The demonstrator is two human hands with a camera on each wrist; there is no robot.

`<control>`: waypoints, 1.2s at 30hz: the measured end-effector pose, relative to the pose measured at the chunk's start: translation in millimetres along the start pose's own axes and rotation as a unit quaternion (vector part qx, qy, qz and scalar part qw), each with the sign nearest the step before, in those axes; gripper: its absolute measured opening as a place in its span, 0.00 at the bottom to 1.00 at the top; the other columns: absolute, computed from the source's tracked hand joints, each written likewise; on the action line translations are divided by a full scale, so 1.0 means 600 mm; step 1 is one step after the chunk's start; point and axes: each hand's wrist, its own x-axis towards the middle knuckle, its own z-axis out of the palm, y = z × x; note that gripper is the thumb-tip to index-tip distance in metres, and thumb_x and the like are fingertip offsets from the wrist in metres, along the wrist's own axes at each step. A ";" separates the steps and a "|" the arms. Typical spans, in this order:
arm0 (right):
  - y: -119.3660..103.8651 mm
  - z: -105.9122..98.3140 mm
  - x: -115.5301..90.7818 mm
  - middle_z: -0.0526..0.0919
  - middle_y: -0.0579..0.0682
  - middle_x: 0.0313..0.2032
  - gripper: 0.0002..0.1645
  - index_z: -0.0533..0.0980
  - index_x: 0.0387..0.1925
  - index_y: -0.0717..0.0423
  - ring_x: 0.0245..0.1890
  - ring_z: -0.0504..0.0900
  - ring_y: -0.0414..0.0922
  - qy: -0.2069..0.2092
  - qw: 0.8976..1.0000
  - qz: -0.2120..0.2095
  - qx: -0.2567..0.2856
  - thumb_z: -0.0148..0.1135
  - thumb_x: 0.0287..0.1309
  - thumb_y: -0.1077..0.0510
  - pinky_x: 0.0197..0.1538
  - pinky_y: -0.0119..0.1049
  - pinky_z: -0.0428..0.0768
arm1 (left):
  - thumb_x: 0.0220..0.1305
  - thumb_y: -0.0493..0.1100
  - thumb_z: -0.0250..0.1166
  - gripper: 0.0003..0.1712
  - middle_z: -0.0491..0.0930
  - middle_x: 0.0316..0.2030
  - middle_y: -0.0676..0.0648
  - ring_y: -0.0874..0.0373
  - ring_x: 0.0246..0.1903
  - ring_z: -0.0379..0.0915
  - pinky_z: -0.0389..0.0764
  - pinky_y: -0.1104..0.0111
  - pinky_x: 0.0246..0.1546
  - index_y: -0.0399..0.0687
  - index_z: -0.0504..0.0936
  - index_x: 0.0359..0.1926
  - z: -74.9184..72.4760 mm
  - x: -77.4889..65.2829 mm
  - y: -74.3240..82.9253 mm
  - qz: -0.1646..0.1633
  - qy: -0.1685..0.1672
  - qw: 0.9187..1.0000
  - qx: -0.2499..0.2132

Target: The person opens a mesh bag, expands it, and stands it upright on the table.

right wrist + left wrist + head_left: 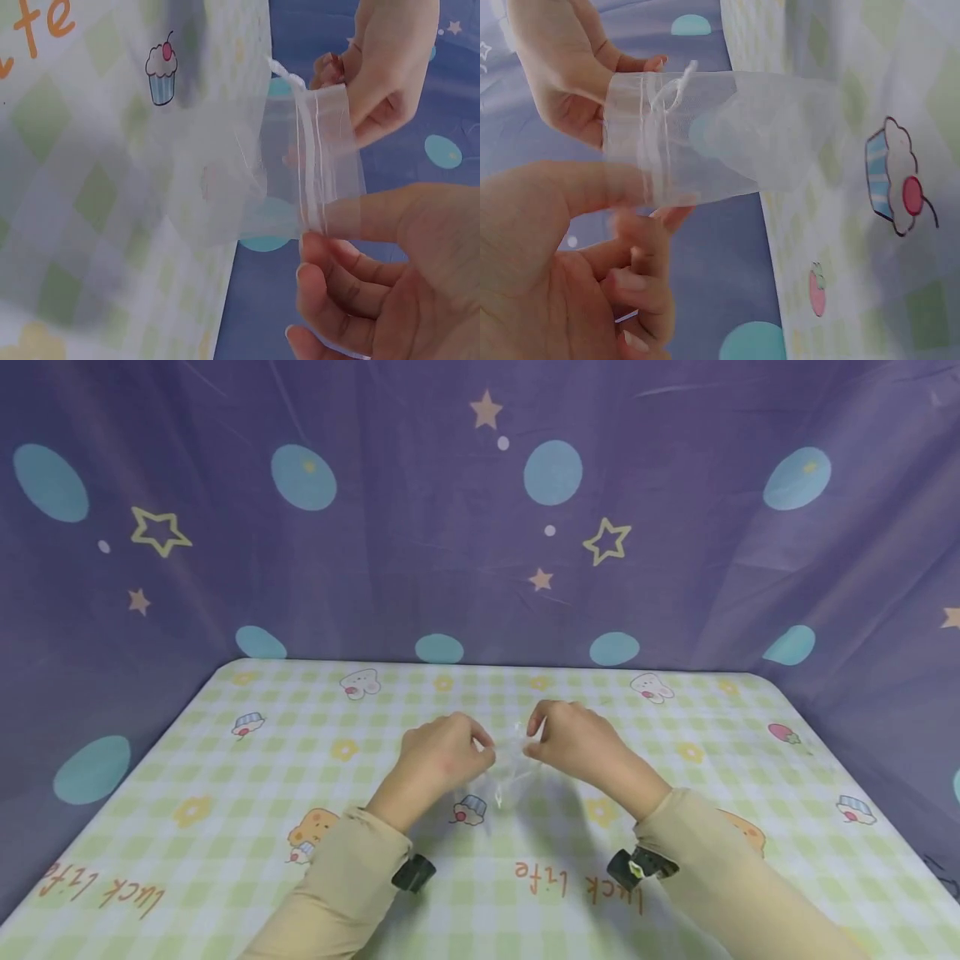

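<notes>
A sheer white drawstring pouch (512,770) hangs between the two hands, its mouth uppermost and its body over the checked cloth. My left hand (447,752) pinches one side of the mouth between thumb and fingers. On the opposite side, my right hand (576,739) pinches the other corner. A white cord (676,94) runs through the hem, with a knotted end sticking out at one side. Through the mesh of the pouch (225,161) a paler patch shows in the lower part; I cannot tell whether it is folded fabric or contents.
A green-and-white checked tablecloth (300,760) printed with cupcakes, flowers and lettering covers the table. Behind it and at both sides hangs a purple curtain (420,527) with stars and blue ovals. A dark wrist camera (413,872) is strapped to each sleeve.
</notes>
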 end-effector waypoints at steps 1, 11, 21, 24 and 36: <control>0.001 0.000 0.001 0.79 0.43 0.23 0.07 0.80 0.32 0.49 0.21 0.76 0.42 -0.002 1.000 -0.001 0.003 0.72 0.55 0.54 0.27 0.37 0.74 | 0.60 0.50 0.64 0.12 0.84 0.35 0.57 0.58 0.29 0.75 0.72 0.51 0.45 0.60 0.88 0.44 0.000 0.002 -0.002 -0.005 -0.001 1.000 -0.001; 0.008 0.008 0.018 0.81 0.44 0.27 0.07 0.83 0.34 0.50 0.22 0.77 0.41 -0.002 1.000 -0.012 0.000 0.72 0.57 0.52 0.27 0.38 0.75 | 0.62 0.53 0.65 0.11 0.82 0.35 0.56 0.60 0.27 0.74 0.74 0.59 0.35 0.61 0.88 0.43 0.002 0.022 -0.014 0.006 -0.002 0.999 -0.041; 0.005 0.018 0.026 0.85 0.45 0.31 0.14 0.81 0.46 0.51 0.25 0.79 0.42 0.069 0.997 -0.033 0.021 0.66 0.63 0.48 0.30 0.40 0.76 | 0.66 0.51 0.63 0.13 0.84 0.40 0.54 0.57 0.40 0.79 0.77 0.58 0.44 0.53 0.88 0.45 0.015 0.030 -0.028 0.018 0.022 0.992 -0.125; 0.005 0.020 0.025 0.85 0.45 0.31 0.14 0.82 0.47 0.51 0.24 0.78 0.41 0.087 0.995 -0.037 0.023 0.65 0.64 0.50 0.29 0.39 0.76 | 0.67 0.51 0.63 0.13 0.84 0.43 0.52 0.54 0.45 0.79 0.77 0.56 0.48 0.51 0.88 0.46 0.018 0.029 -0.035 0.019 0.024 0.989 -0.143; 0.019 0.028 0.021 0.85 0.44 0.32 0.08 0.83 0.44 0.51 0.28 0.80 0.41 0.107 0.991 -0.063 0.053 0.63 0.66 0.55 0.31 0.39 0.77 | 0.67 0.56 0.62 0.16 0.84 0.46 0.55 0.53 0.51 0.77 0.76 0.55 0.50 0.57 0.87 0.48 0.025 0.025 -0.041 0.031 0.052 0.985 -0.161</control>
